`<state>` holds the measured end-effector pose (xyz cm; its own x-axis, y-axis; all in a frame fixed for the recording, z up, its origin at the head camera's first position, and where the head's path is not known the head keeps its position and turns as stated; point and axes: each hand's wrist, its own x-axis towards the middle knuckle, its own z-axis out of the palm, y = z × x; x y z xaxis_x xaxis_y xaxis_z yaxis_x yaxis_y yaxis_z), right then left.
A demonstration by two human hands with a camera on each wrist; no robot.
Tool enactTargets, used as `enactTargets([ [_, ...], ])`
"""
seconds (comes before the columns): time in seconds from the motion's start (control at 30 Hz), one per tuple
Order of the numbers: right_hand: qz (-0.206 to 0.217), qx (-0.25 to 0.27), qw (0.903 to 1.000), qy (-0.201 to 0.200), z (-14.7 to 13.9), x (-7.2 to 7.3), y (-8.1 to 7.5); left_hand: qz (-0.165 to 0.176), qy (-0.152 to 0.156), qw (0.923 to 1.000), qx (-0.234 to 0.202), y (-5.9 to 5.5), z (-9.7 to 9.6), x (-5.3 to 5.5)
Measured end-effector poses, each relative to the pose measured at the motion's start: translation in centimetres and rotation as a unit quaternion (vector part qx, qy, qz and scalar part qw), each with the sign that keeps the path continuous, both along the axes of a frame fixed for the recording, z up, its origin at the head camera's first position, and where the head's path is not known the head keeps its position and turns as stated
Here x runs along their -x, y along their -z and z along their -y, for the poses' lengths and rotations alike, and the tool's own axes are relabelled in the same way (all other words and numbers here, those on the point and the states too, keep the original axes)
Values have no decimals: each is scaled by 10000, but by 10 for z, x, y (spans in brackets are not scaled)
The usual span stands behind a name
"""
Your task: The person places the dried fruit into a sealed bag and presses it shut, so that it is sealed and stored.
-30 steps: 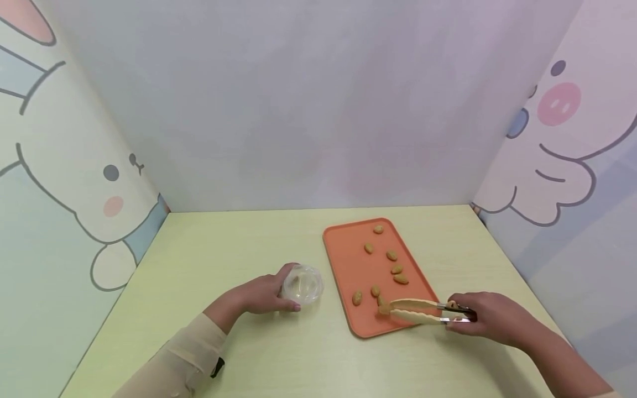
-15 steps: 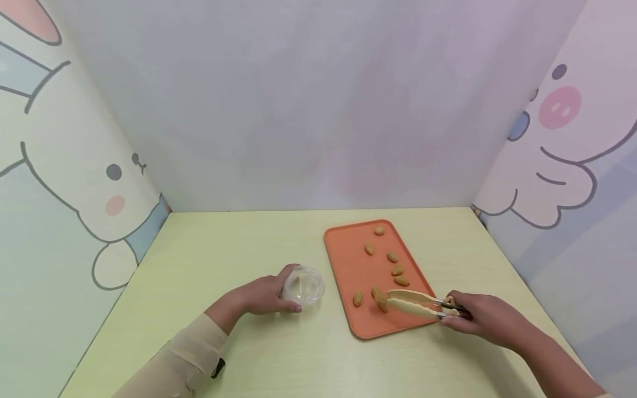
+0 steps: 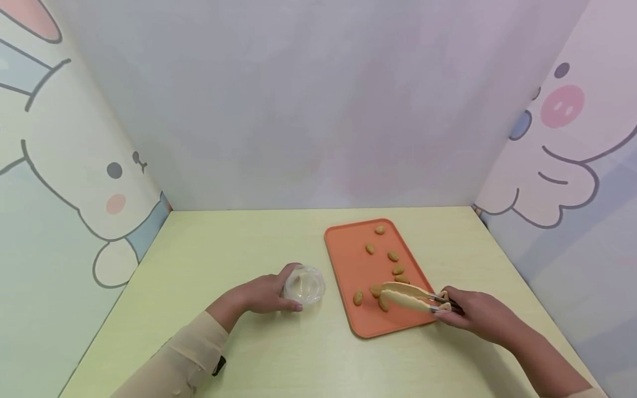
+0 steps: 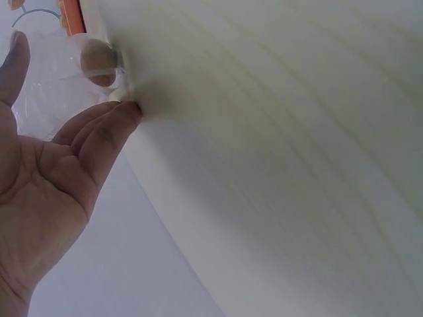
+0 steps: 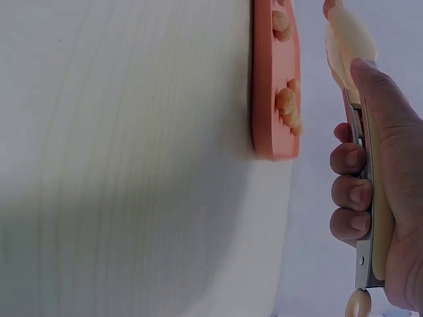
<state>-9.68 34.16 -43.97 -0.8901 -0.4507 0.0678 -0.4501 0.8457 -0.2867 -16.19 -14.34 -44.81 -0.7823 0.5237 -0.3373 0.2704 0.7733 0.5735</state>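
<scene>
My left hand [image 3: 273, 290] holds a small clear plastic cup [image 3: 304, 286] on the table, thumb and fingers on opposite sides. In the left wrist view a brown oval piece [image 4: 99, 63] shows through the cup's wall. My right hand [image 3: 475, 312] grips metal tongs [image 3: 410, 298] with cream-coloured scalloped heads, its fingers wrapped around the arms. A nut-like brown piece [image 5: 332, 5] sits at the tong tips, over the near part of an orange tray [image 3: 348, 260]. Just below the tongs, another brown piece [image 3: 383, 304] lies on the tray.
Several more brown oval pieces [image 3: 392, 256] are scattered across the tray, mostly toward its right side. The pale wooden table [image 3: 239, 237] is bounded by a back wall [image 3: 318, 110] and side walls with cartoon animals.
The tongs and right hand have moved slightly up and left; a brown piece at their tips has shifted up and left from beside another piece. The left hand and cup stay put.
</scene>
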Motion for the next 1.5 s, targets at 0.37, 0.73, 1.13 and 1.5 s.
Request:
enactTargets([
  [0.37, 305, 123, 9993, 181, 9, 2, 2, 55, 2, 10000, -18, 0, 0, 1],
  [0.73, 715, 549, 9957, 204, 14, 3, 0, 78, -2, 10000, -18, 3, 0, 0],
  [1.13, 786, 764, 9938, 172, 18, 10, 3, 2, 7, 10000, 14, 3, 0, -1],
  [1.5, 751, 850, 9935, 126, 32, 19, 1, -65, 53, 10000, 22, 3, -2, -1],
])
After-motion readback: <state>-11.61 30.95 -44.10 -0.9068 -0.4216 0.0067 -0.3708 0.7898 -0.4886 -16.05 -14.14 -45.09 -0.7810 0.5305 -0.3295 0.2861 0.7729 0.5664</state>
